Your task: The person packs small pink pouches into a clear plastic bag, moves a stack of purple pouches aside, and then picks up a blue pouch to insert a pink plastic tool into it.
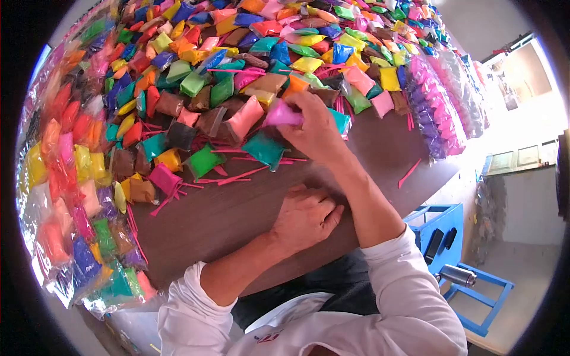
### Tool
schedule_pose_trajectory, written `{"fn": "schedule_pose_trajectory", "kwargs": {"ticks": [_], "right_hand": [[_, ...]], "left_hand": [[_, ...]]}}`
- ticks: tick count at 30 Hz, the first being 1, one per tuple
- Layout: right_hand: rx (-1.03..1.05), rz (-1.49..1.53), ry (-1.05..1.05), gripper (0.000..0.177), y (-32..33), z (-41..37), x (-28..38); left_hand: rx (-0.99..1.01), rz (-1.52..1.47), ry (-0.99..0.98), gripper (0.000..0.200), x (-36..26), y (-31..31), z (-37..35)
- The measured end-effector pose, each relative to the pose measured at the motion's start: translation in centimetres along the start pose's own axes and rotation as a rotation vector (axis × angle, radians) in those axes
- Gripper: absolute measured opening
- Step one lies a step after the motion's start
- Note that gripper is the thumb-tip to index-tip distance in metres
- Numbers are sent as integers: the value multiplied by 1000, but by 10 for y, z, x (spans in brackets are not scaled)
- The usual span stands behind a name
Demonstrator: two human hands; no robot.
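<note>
My right hand (314, 130) reaches to the near edge of a large heap of small colourful packets and pinches a lilac packet (282, 114) between thumb and fingers. Around it lie an orange packet (295, 86), a salmon-pink packet (244, 117) and a teal packet (265, 149). Nearer to me, my left hand (306, 218) rests on the brown tabletop (208, 222), its fingers curled under in a loose fist. Nothing shows in it, though its palm is hidden. Pink strips (234, 179) lie among the front packets, just beyond that hand.
Clear bags of mixed packets (65, 196) line the left side. At the right stands a bag of purple and pink packets (438, 110). A single pink strip (409, 173) lies near the table's right edge. Beyond that edge is a blue metal frame (442, 237) with a silver cylinder (458, 276).
</note>
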State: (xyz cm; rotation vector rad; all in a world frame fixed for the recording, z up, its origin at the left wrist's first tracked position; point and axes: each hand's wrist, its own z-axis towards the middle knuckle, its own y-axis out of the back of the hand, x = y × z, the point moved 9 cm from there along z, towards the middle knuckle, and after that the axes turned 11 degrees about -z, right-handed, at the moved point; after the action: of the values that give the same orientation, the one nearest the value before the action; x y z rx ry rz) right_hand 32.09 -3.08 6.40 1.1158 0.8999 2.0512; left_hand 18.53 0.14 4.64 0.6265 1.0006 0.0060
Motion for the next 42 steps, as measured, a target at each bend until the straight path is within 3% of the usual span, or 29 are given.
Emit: {"fn": "schedule_pose_trajectory", "kwargs": {"ticks": [7, 10, 13, 16, 19, 25, 33, 37, 42], "right_hand": [[-126, 570, -97, 35, 15, 1, -7], [180, 856, -325, 29, -9, -3, -21], [160, 998, -240, 25, -6, -1, -16], [87, 885, -154, 35, -5, 2, -23], [37, 897, -220, 35, 2, 1, -29], [40, 1125, -541, 30, 12, -10, -47], [6, 1096, -335, 16, -3, 1, -50], [42, 1085, -393, 17, 2, -3, -49], [30, 1090, -310, 25, -1, -1, -49]], "left_hand": [[10, -27, -7, 20, 1, -4, -1], [23, -2, -1, 21, 0, -3, -1], [10, -14, -2, 22, 0, -3, -1], [14, -11, 1, 22, 1, -4, -1], [3, -15, -13, 22, 1, -4, 0], [11, -14, -4, 23, -1, -2, 2], [-14, -4, -35, 25, -5, 0, 3], [-10, -15, -29, 25, -5, 0, 3], [-1, -5, -35, 25, -3, -2, 3]]}}
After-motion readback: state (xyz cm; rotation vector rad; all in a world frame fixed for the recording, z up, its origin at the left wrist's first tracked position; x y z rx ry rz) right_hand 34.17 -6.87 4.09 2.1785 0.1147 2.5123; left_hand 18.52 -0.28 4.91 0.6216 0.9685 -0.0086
